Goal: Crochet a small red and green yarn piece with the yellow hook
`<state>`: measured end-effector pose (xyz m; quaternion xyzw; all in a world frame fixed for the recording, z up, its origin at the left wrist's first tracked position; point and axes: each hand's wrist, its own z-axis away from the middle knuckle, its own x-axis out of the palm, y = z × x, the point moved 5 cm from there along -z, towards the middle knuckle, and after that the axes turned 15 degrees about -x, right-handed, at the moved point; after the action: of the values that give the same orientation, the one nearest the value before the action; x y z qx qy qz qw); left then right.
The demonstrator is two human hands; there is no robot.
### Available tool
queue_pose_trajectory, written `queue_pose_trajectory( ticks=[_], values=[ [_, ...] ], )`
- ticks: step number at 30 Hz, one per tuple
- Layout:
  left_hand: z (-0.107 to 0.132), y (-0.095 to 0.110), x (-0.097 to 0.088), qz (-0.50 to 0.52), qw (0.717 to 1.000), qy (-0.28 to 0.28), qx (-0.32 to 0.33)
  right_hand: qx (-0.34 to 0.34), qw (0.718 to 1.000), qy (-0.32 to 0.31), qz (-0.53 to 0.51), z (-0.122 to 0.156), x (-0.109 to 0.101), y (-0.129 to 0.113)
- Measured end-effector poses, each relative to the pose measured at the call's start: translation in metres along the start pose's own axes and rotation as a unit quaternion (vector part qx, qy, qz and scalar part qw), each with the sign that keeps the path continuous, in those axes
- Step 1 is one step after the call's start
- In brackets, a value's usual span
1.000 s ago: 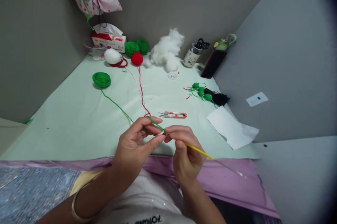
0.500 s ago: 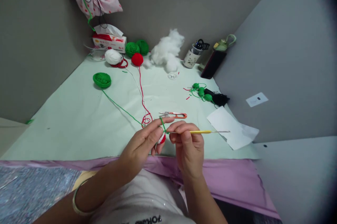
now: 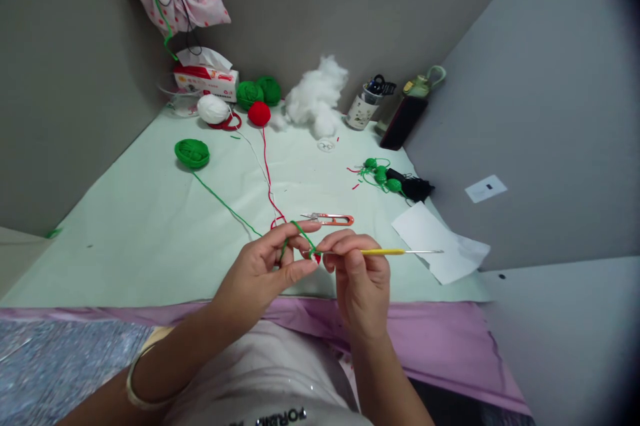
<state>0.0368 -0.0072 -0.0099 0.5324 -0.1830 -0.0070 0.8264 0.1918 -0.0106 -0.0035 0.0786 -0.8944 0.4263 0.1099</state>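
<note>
My right hand [image 3: 356,273] pinches a yellow-handled crochet hook [image 3: 385,252] that points right, level over the table edge. My left hand [image 3: 263,269] is curled, with a green yarn strand [image 3: 225,203] looped over its forefinger and a small red and white crochet piece [image 3: 315,256] pinched at its fingertips, touching the hook's working end. The strand runs back to a flat green yarn ball [image 3: 192,153]. A red strand [image 3: 269,176] leads from the piece toward a red yarn ball [image 3: 259,113].
Orange thread snips [image 3: 330,219] lie just beyond my hands. White paper [image 3: 440,243] sits at the right. Small green crochet pieces [image 3: 383,175], white stuffing [image 3: 315,98], white and green yarn balls, a tissue box [image 3: 206,81], a cup and a bottle line the back of the pale green table [image 3: 125,226].
The hook swung from pointing down-right to level and rightward. My left fingers, stretched out half a second ago, have curled back around the piece.
</note>
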Motion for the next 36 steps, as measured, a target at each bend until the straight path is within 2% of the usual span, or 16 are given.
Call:
queue_pose_trajectory(
  ticks=[7,13,22,28,32,36],
  values=[
    [-0.005,-0.004,0.005,0.080,0.996,-0.039,-0.013,0.002,0.998,-0.038,0.050,0.002,0.004,0.003],
    [-0.002,-0.006,0.005,0.074,0.995,-0.059,-0.025,0.024,0.996,-0.075,0.041,0.001,0.006,0.003],
    [0.005,0.008,-0.004,-0.077,0.997,0.000,0.020,0.061,0.996,-0.058,0.043,0.002,0.001,0.005],
    [0.008,0.021,-0.013,-0.244,0.965,0.044,0.090,0.103,0.995,-0.010,0.008,0.003,-0.002,0.009],
    [0.009,0.028,-0.014,-0.239,0.962,0.057,0.119,0.089,0.996,0.016,-0.005,0.003,-0.002,0.007],
    [0.007,0.026,-0.013,-0.165,0.981,0.052,0.089,0.061,0.998,0.008,0.012,0.006,-0.001,0.003]
  ],
)
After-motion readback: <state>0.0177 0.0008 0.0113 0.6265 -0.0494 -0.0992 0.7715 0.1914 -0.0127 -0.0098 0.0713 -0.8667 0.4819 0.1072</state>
